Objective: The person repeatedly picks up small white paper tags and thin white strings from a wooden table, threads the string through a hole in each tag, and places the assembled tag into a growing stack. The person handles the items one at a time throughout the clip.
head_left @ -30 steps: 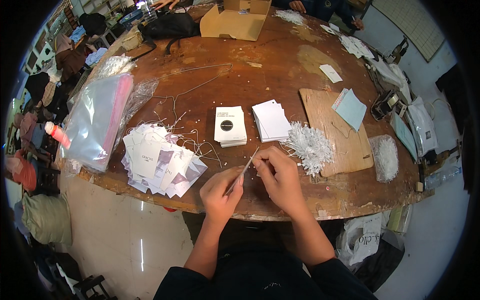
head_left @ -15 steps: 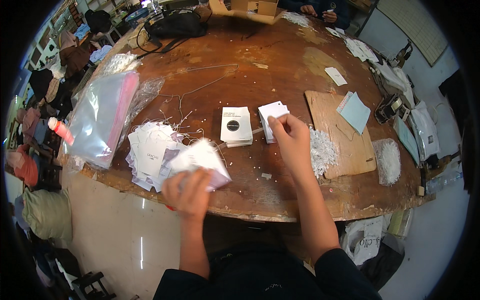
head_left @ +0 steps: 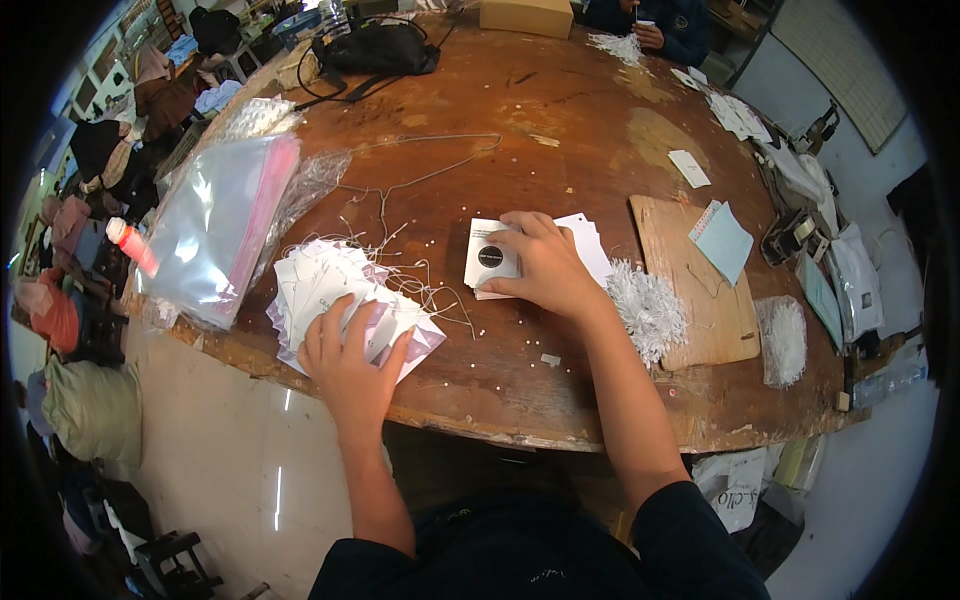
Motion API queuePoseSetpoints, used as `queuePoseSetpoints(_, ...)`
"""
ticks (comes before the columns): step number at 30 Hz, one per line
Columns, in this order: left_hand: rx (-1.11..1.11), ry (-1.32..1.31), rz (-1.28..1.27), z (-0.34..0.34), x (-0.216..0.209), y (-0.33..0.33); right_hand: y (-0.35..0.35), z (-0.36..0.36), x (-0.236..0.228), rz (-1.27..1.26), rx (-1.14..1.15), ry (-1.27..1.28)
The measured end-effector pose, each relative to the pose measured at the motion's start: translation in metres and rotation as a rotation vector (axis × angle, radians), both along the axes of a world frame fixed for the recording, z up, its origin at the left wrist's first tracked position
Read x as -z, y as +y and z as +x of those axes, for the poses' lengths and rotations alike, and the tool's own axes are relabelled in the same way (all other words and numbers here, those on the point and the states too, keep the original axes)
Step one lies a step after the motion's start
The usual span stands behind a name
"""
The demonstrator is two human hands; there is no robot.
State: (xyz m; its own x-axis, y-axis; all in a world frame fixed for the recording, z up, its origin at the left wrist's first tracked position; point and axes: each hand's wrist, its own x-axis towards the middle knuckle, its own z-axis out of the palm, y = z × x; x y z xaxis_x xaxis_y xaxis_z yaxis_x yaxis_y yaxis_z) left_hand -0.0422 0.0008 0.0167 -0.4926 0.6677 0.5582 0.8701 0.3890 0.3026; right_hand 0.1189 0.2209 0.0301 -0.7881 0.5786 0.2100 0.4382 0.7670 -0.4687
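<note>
My left hand [head_left: 350, 365] lies on a heap of white and pale-lilac hang tags [head_left: 315, 275], its fingers spread and resting on the near side. Thin white strings [head_left: 430, 290] trail from the heap toward the right. My right hand [head_left: 545, 262] reaches over a stack of white cards with a black round print [head_left: 482, 262]. Its thumb is at the near edge and its fingers curl over the far part, gripping the top. A second group of white cards [head_left: 592, 245] sits just right of that stack, partly behind my right hand.
A bundle of white strings [head_left: 648, 312] lies beside a wooden board [head_left: 735, 325] with a light-blue card [head_left: 722, 243]. Clear plastic bags [head_left: 215, 225] lie at left. A bent wire [head_left: 430, 180], black bag [head_left: 375, 50] and cardboard box [head_left: 525, 17] are farther off. Another person's hand [head_left: 649, 36] is at the far side.
My left hand has set its tags down on the heap and spread out over it. My right hand has moved left from the second cards onto the black-circle stack. The view has shifted slightly.
</note>
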Motion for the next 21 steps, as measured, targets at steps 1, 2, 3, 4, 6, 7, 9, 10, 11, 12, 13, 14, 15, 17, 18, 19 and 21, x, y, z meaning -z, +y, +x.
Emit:
queuePoseSetpoints(1,0.038,-0.026,0.02,0.004,-0.002,0.002,0.0,0.0,0.001,0.018,-0.004,0.009)
queuePoseSetpoints(2,0.068,-0.052,0.026,0.008,-0.003,0.003,0.001,0.0,0.001,0.039,-0.009,0.026)
queuePoseSetpoints(3,0.098,-0.077,0.032,0.012,-0.004,0.005,0.002,0.001,0.001,0.06,-0.015,0.043)
queuePoseSetpoints(4,0.129,-0.103,0.038,0.016,-0.005,0.007,0.003,0.003,0.001,0.052,-0.028,0.065)
queuePoseSetpoints(6,0.204,-0.184,0.102,0.021,-0.006,0.015,0.005,0.007,-0.001,0.033,-0.047,0.101)
queuePoseSetpoints(7,0.242,-0.225,0.129,0.024,-0.006,0.019,0.005,0.01,-0.003,0.018,-0.062,0.15)
queuePoseSetpoints(9,0.31,-0.525,0.214,0.029,-0.006,0.027,0.0,0.016,-0.007,-0.016,-0.079,0.238)
queuePoseSetpoints(10,0.341,-0.772,0.256,0.032,-0.006,0.03,-0.005,0.019,-0.01,-0.054,-0.114,0.289)
queuePoseSetpoints(11,0.35,-1.019,0.285,0.036,-0.006,0.034,-0.014,0.025,-0.011,-0.089,-0.15,0.341)
queuePoseSetpoints(12,0.442,-1.321,0.429,0.042,-0.005,0.036,-0.023,0.03,-0.012,-0.123,-0.189,0.389)
queuePoseSetpoints(13,0.464,-1.477,0.406,0.047,-0.004,0.038,-0.032,0.037,-0.013,-0.143,-0.253,0.342)
queuePoseSetpoints(14,0.504,-1.626,0.392,0.051,-0.002,0.041,-0.039,0.041,-0.013,-0.126,-0.287,0.3)
queuePoseSetpoints(15,0.556,-1.782,0.378,0.055,0.0,0.043,-0.041,0.046,-0.013,-0.106,-0.32,0.267)
queuePoseSetpoints(17,0.515,-1.715,0.333,0.062,0.004,0.047,-0.036,0.054,-0.013,-0.057,-0.198,0.268)
queuePoseSetpoints(18,0.515,-1.672,0.306,0.064,0.007,0.047,-0.027,0.057,-0.013,0.03,-0.066,0.266)
queuePoseSetpoints(19,0.494,-1.645,0.273,0.066,0.01,0.047,-0.018,0.061,-0.012,0.116,0.065,0.262)
queuePoseSetpoints(21,0.498,-1.575,0.331,0.072,0.017,0.048,0.0,0.065,-0.01,0.199,0.427,0.079)
